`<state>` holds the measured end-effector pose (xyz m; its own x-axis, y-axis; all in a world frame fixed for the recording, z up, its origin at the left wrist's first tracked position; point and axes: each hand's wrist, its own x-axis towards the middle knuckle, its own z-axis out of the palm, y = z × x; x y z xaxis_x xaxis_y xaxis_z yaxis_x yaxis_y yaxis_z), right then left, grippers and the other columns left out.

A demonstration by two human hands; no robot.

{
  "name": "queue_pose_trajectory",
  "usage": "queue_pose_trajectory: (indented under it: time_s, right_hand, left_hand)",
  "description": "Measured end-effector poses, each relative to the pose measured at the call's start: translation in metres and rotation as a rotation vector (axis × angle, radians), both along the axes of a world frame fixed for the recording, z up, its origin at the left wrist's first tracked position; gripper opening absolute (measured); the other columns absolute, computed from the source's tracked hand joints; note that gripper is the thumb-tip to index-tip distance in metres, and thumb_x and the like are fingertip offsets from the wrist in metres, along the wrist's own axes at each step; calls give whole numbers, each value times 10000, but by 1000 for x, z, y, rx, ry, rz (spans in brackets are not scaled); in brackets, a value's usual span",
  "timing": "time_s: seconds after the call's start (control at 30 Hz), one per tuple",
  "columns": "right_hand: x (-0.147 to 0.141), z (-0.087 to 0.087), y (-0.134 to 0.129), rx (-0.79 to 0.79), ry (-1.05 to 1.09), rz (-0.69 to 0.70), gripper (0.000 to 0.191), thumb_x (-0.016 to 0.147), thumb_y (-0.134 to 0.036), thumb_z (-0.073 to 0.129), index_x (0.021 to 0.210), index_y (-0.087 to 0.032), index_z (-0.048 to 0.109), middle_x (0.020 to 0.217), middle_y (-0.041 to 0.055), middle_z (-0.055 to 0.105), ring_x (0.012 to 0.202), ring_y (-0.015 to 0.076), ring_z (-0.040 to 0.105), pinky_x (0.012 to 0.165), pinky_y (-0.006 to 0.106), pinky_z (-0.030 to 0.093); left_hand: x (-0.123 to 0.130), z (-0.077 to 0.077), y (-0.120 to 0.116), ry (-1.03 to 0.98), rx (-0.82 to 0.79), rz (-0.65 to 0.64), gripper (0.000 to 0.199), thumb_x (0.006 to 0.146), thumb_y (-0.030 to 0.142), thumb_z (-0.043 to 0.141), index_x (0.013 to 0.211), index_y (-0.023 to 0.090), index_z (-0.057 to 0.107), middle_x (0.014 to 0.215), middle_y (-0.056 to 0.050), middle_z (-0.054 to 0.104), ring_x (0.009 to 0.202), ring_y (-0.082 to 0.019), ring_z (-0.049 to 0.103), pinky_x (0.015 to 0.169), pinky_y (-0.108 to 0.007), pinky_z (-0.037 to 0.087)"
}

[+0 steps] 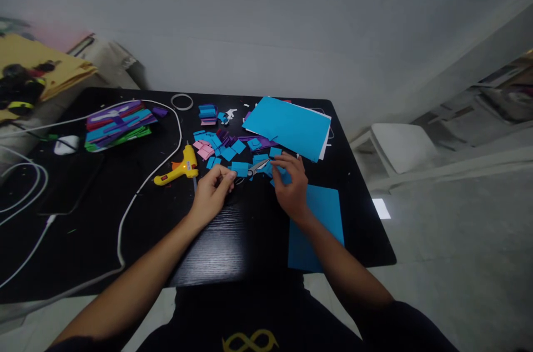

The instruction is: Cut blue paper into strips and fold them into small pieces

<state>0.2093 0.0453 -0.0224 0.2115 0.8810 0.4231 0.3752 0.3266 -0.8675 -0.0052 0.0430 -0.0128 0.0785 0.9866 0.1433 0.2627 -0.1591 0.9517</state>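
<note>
My left hand is closed, thumb and forefinger pinching the left end of a small blue paper piece. To its right, my right hand hovers with curved, parted fingers over other small blue pieces; whether it touches one is hard to tell. Between the hands lies a pair of scissors among the cut paper. Pink pieces and purple strips sit just behind. A blue sheet lies partly under my right wrist, and a larger blue sheet rests on white paper at the back.
A yellow glue gun lies left of my left hand. Farther left are a bundle of coloured paper, a dark phone, a white charger and a long white cable crossing the black table. A white chair stands right.
</note>
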Motion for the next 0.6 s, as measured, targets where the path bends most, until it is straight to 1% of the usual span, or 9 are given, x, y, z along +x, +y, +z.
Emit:
queue_pose_trajectory:
  time_s: [0.03,0.07,0.1,0.13,0.2,0.27,0.37,0.5,0.6]
  right_hand:
    - [-2,1,-2,-32,7,59,111,938,-282,684,991,-298,780,968,48,778,1095,278,723,1211,555,374]
    - [-5,2,-5,-89,42,136,124,945,-294,678,1024,-302,774,861,25,771,973,260,752,1168,541,425]
    - [-8,2,-7,-164,100,226,138,946,-320,682,1054,-305,767,808,11,762,894,248,760,1091,511,497]
    - [-11,3,-9,-238,174,311,141,934,-359,700,1048,-305,763,819,10,765,869,242,761,1004,473,552]
    - [-16,4,-12,-374,323,459,175,895,-451,740,973,-295,761,859,9,763,855,228,756,861,408,600]
    - [-19,6,-12,-464,411,533,247,873,-522,752,858,-276,747,808,-1,738,781,204,735,777,376,605]
    - [-19,6,-11,-498,409,515,331,884,-552,738,737,-257,711,712,-12,701,693,180,694,750,371,593]
    - [-16,4,-8,-466,337,485,343,896,-555,729,725,-259,699,712,-8,705,704,188,687,763,379,572]
    - [-12,-1,-3,-452,316,423,381,909,-569,711,708,-250,662,716,-4,703,700,189,678,761,378,561]
  left_hand:
    - [1,-1,0,-8,-9,-9,366,976,515,610,784,204,583,625,26,584,549,-117,523,548,-232,422]
    - [1,-2,-1,-9,-16,-19,366,977,513,609,786,201,585,625,29,582,554,-116,525,553,-231,423]
    - [2,-3,-2,-4,-17,-31,363,981,505,607,788,198,587,626,32,579,559,-115,525,560,-231,423]
    - [2,-4,-2,6,-15,-45,356,986,493,604,789,196,590,629,33,579,565,-115,523,567,-231,423]
    - [3,-5,-4,38,-6,-82,337,991,468,602,796,193,605,639,33,585,578,-116,523,577,-234,421]
    - [4,-5,-5,70,6,-123,322,977,455,623,794,190,626,646,33,584,588,-118,518,580,-238,417]
    - [6,-3,-6,107,35,-160,312,946,438,668,764,185,647,651,34,571,605,-118,510,590,-242,411]
    - [5,-2,-4,143,42,-191,301,968,413,644,779,181,668,653,33,571,617,-117,508,610,-244,410]
    - [1,-4,-2,163,32,-219,306,988,414,609,803,178,671,682,20,599,637,-125,532,621,-250,417]
